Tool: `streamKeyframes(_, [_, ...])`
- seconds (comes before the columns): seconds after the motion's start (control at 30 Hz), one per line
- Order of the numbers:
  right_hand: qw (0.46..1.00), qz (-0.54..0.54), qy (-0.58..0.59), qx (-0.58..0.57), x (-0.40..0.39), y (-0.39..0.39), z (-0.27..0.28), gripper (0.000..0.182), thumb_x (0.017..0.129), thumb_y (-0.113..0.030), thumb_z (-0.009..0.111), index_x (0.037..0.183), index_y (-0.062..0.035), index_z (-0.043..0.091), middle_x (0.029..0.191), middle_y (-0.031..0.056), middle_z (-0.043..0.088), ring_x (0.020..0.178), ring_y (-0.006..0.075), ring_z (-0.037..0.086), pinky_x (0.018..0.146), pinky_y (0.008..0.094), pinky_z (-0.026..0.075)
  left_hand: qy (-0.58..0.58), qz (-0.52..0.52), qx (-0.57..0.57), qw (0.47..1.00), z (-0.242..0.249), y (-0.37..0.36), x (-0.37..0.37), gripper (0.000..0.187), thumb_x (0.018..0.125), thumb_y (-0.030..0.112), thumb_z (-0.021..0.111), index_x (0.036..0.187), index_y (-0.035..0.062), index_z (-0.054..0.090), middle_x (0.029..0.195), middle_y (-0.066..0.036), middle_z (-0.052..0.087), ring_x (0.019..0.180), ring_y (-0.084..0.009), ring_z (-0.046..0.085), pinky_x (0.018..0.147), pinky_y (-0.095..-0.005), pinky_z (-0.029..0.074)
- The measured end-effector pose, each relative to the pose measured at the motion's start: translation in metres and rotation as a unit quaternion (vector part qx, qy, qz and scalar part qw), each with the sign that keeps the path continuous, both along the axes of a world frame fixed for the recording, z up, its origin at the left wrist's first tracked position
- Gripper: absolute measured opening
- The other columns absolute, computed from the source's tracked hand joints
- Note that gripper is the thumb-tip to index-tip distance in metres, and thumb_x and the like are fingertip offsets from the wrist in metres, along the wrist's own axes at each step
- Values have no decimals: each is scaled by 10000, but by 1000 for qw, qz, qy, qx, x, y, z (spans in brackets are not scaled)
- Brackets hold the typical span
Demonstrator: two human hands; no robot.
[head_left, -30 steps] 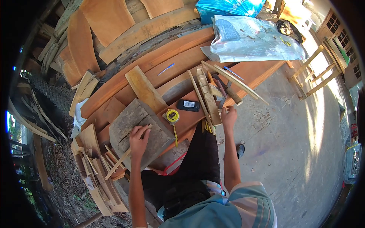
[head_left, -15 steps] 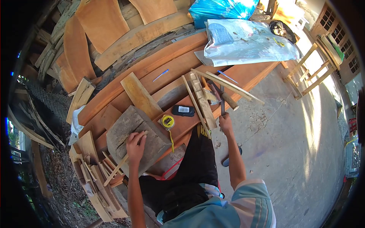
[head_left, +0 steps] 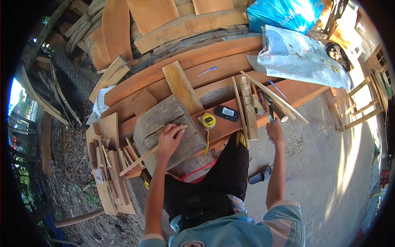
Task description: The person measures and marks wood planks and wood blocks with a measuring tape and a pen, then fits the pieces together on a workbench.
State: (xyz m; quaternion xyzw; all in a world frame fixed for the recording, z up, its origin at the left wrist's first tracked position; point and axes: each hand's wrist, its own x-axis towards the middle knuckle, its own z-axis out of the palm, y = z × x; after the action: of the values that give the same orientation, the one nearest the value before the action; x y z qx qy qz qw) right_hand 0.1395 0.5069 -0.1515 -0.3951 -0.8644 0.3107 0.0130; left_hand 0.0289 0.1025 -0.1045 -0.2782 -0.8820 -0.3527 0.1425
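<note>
My left hand [head_left: 169, 139] is closed around a thin wooden strip [head_left: 139, 160] and rests on a thick, cracked wooden block [head_left: 187, 136]. The strip slants down to the left, and its short tip shows past my fingers. My right hand [head_left: 275, 129], off the bench's front edge, grips what looks like a knife [head_left: 270, 113], its long narrow blade pointing away from me. My fingers hide its handle. Just beyond the blade lie a round wooden handle [head_left: 280, 113] and a grooved wooden piece [head_left: 249, 109]. A yellow tape measure [head_left: 208, 120] sits beside the block, its tape hanging out.
A black case with a label [head_left: 226, 113] and a blue pen [head_left: 207, 71] lie on the reddish planks [head_left: 181, 45]. Scrap strips [head_left: 113, 164] are piled at left. Farther back are a plastic sheet [head_left: 302, 55] and a blue bag [head_left: 286, 15]. A sandal [head_left: 260, 175] lies on the floor.
The head view has shifted, so the bench appears farther right. My left hand still holds the strip on the block. My right hand keeps hold of the knife, whose blade now looks more foreshortened.
</note>
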Motion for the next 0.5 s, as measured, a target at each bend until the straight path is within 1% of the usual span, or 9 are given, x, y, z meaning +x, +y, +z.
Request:
streamKeyframes(0.1, [999,11,-29,26,5,-11,17,467,794,-165,437,1209,33,357,781,286,612,676,352,647,581,425,478,0,-2,5,1000,0,0,0,162,768,149,686,914,76,687,817,-58,592,751,-239,574,657,-349,472])
streamKeyframes(0.2, [997,49,-42,30,11,-12,25,469,782,-166,476,1203,16,378,801,266,617,650,315,644,585,402,483,-6,-5,10,1000,0,0,-1,158,766,145,688,911,82,689,813,-57,591,740,-236,573,654,-347,472])
streamKeyframes(0.3, [998,32,-26,-46,12,-32,67,463,755,-150,533,1174,19,429,794,231,627,620,283,636,573,382,487,-7,-1,4,1000,-1,0,-1,156,762,141,692,910,92,690,813,-53,591,731,-238,572,651,-348,473])
streamKeyframes(0.4, [995,92,-31,11,18,-27,69,487,728,-128,566,1178,30,470,796,218,634,622,271,637,573,376,490,-1,-3,6,1000,-2,0,-2,153,766,148,687,914,108,688,812,-49,590,730,-240,572,650,-349,473])
streamKeyframes(0.5, [997,75,14,-5,24,-33,82,229,741,-118,529,886,57,499,784,272,605,716,370,637,633,441,481,-7,2,0,1000,0,0,-1,161,764,155,688,921,119,684,815,-45,590,731,-240,574,651,-350,474])
